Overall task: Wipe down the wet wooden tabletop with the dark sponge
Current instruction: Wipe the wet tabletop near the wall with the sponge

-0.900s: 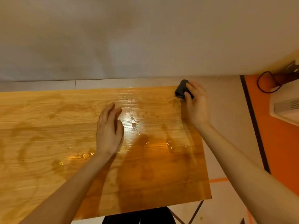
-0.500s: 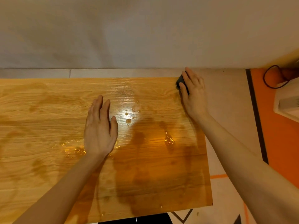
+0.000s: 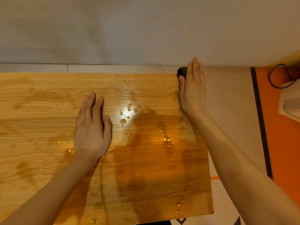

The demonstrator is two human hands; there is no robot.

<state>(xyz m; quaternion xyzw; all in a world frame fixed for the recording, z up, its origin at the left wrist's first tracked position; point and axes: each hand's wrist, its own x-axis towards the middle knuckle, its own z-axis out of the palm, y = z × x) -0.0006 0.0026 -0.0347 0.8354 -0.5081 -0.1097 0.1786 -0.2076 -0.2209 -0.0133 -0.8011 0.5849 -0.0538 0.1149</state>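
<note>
The wooden tabletop (image 3: 48, 111) fills the lower left, with water drops and puddles (image 3: 166, 140) shining near its middle and right side. At the table's far right corner sits the dark sponge (image 3: 181, 72), mostly hidden under my right hand (image 3: 193, 88). That hand lies flat on the sponge with fingers straight, pressing it against the corner. My left hand (image 3: 91, 127) rests flat on the wet wood near the centre, fingers together, holding nothing.
A pale wall (image 3: 146, 30) rises just behind the table's far edge. Right of the table is grey floor, a dark stripe (image 3: 259, 119) and orange floor. A white box (image 3: 290, 103) and a black cable (image 3: 274, 78) lie at the far right.
My right hand flattened out over the sponge, from a curled grip to straight fingers at the far right corner. My left hand settled flat on the wood.
</note>
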